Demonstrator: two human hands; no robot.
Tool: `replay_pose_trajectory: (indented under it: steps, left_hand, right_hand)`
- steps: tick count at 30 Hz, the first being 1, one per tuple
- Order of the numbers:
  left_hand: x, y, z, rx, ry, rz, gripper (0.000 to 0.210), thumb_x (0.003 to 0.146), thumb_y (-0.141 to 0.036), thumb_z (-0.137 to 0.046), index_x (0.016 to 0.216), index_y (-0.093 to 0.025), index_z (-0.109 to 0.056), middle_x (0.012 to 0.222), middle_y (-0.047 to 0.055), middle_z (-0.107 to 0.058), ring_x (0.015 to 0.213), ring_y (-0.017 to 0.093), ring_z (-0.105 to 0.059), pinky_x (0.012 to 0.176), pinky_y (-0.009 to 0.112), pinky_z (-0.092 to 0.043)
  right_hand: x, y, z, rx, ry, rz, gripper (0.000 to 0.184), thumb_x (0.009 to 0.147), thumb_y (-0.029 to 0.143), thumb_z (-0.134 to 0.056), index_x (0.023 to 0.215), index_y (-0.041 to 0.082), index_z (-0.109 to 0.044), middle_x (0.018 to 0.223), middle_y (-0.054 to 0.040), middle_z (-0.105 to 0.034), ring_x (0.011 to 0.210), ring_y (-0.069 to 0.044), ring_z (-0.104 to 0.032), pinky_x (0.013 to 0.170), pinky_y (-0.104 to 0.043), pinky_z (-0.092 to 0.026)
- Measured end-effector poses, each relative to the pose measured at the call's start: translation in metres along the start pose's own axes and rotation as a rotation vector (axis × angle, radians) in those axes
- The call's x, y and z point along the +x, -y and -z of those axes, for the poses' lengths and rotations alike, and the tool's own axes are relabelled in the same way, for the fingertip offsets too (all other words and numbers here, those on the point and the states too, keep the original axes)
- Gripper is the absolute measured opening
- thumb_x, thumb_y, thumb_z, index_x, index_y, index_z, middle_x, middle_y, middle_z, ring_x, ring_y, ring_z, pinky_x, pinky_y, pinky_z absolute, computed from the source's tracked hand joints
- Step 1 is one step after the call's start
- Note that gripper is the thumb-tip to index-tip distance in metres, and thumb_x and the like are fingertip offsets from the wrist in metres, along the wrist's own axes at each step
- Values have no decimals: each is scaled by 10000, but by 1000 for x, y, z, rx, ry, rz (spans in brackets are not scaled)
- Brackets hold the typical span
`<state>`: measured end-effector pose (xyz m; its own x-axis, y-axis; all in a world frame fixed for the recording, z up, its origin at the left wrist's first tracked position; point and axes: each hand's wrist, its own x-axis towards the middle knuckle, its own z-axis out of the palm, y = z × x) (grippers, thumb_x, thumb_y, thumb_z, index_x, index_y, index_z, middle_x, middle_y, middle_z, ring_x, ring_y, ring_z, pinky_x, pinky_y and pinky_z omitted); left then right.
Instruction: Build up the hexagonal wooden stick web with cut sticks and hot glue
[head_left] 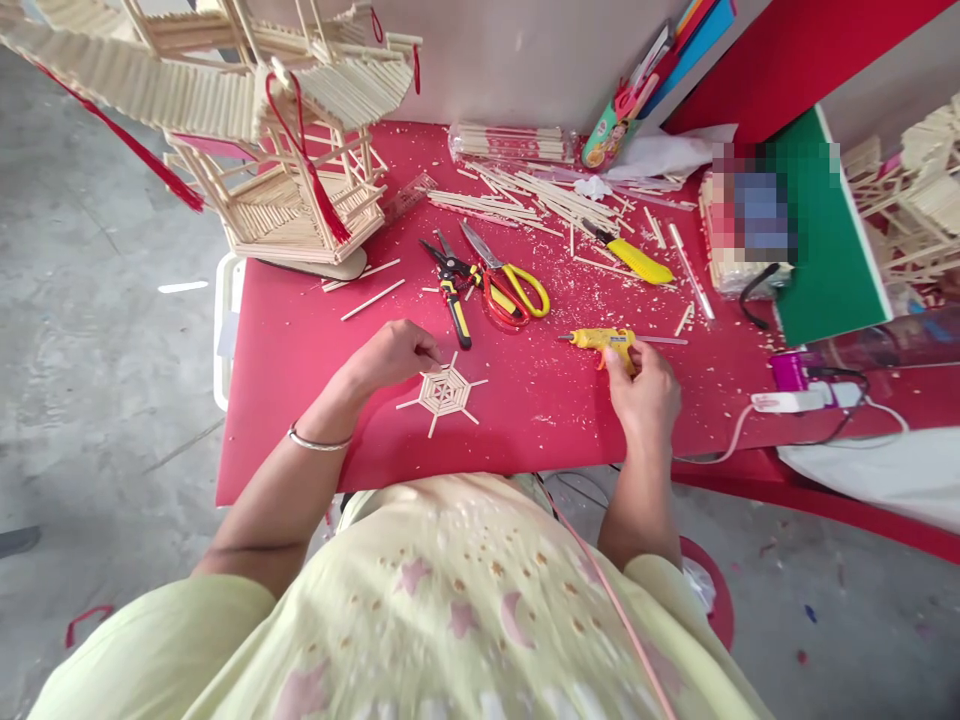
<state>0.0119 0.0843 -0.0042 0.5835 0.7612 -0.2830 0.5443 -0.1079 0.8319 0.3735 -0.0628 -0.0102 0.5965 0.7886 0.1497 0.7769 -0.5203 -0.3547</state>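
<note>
The left hand point(394, 355) is pressing curled fingers on a spoked wooden-stick web point(444, 393). The right hand point(641, 392) is gripping the yellow plastic glue gun point(602, 341), fingers closed round it, above the red counter point(300, 340).

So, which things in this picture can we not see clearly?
Head view only:
- Right hand covers the glue gun grip; trigger hidden.
- Left hand fingertips hide the contact with the stick web.
- Box beside the green board: blurred out.
- Stick pavilion roof: cut by the top edge.
</note>
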Motion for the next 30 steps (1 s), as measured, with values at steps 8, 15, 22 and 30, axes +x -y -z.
replay_pose_trajectory:
  steps: [8,15,22,30]
  left_hand:
    - [-2,4,0,-85,-43,-3,179,732,-302,-693,774,-157,-789,712,35,-755,666,164,-676,623,237,-501]
    - [-4,7,0,-167,-126,-7,211,733,-363,-759,712,-152,-756,622,28,-677,531,116,-550,516,234,-409]
    - [-9,12,5,-211,-150,33,186,737,-351,-754,712,-168,-746,588,19,-670,484,140,-603,498,244,-447]
    - [-11,14,7,-164,-178,37,90,729,-221,-686,705,-168,-754,538,-2,-646,483,125,-561,515,245,-403]
  right_hand:
    - [14,-23,15,-12,329,16,413,787,405,-649,1142,210,-734,991,-107,-767,895,-275,-693,807,-367,-517]
    - [-4,9,28,307,106,-122,447,790,411,-612,1198,229,-620,1064,-93,-745,783,-253,-715,669,-373,-562]
    - [-33,105,52,287,349,393,334,871,541,-632,1019,242,-642,776,-14,-655,647,-195,-593,615,-332,-490]
    - [-43,159,-1,-149,220,704,315,910,455,-634,1089,200,-674,967,-113,-697,807,-264,-656,619,-357,-458]
